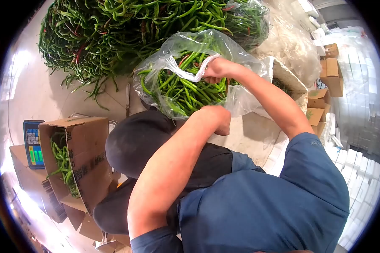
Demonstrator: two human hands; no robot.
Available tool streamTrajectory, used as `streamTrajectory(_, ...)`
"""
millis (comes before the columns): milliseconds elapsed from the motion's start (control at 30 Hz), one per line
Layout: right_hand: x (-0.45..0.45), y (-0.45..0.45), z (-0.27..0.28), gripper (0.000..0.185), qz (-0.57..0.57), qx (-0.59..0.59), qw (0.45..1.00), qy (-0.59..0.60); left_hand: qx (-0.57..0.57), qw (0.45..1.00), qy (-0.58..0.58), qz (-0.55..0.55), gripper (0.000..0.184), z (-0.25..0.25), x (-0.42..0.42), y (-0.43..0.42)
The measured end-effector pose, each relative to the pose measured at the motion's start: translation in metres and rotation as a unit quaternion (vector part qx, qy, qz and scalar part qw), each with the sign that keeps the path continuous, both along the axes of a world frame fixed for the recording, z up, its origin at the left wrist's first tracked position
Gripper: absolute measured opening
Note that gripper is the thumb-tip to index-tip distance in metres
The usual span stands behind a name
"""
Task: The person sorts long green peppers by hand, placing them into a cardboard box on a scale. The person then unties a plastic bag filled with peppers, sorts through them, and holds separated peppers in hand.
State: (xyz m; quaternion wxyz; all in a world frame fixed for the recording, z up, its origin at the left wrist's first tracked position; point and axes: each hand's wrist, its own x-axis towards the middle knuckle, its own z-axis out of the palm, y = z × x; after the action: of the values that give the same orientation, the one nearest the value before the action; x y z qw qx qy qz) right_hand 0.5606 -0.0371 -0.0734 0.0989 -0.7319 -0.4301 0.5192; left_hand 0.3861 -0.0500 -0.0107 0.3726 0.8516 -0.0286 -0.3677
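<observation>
A clear plastic bag point(156, 63) full of long green chili peppers point(183, 95) sits before my knees. My right hand point(216, 69) reaches over the bag with fingers curled round a bunched white strip of its plastic. At the bag's near side is my left hand point(217, 119), closed, knuckles upward. Its fingers are turned away, so whatever it holds is hidden. Behind the bag rises a large heap of green chili peppers point(114, 29) with some red ones mixed in.
At left, an open cardboard box point(86, 156) on its side holds more peppers, next to a blue scale display point(33, 143). A white foam box point(289, 76) stands right of the bag. Further right are cardboard boxes point(331, 76) and crumpled plastic sheeting point(289, 42).
</observation>
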Motion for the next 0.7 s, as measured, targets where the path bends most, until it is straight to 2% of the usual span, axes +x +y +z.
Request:
streamTrajectory(33,0.003,-0.005,0.0,0.017,-0.042,-0.002,0.998,0.044,-0.007,1.0,-0.007,0.007,0.038,0.001,-0.002,0.001)
streamTrajectory(67,0.008,-0.008,0.001,0.021,-0.032,-0.044,0.996,0.064,-0.011,1.0,-0.01,0.006,0.039,-0.005,-0.002,0.001)
streamTrajectory(167,0.012,-0.027,0.034,0.032,-0.127,-0.067,0.971,0.189,-0.017,1.0,-0.005,0.007,0.041,-0.018,-0.002,0.001)
streamTrajectory(200,0.019,-0.033,0.038,0.042,-0.126,-0.082,0.967,0.203,-0.014,1.0,0.005,0.008,0.043,-0.014,-0.003,0.002)
streamTrajectory(300,0.03,-0.062,0.049,0.044,-0.173,-0.066,0.947,0.261,0.006,1.0,0.023,-0.009,0.048,-0.015,-0.001,0.0)
streamTrajectory(433,0.026,-0.091,0.053,0.044,-0.199,-0.04,0.949,0.24,0.016,0.999,0.032,-0.011,0.051,-0.029,0.003,-0.003)
streamTrajectory(600,0.024,-0.124,0.08,0.043,-0.222,-0.036,0.909,0.35,0.03,0.998,0.059,-0.001,0.06,-0.034,0.0,0.001)
streamTrajectory(700,0.027,-0.146,0.096,0.045,-0.242,0.007,0.882,0.405,0.032,0.999,0.011,0.024,0.047,-0.044,-0.002,0.002)
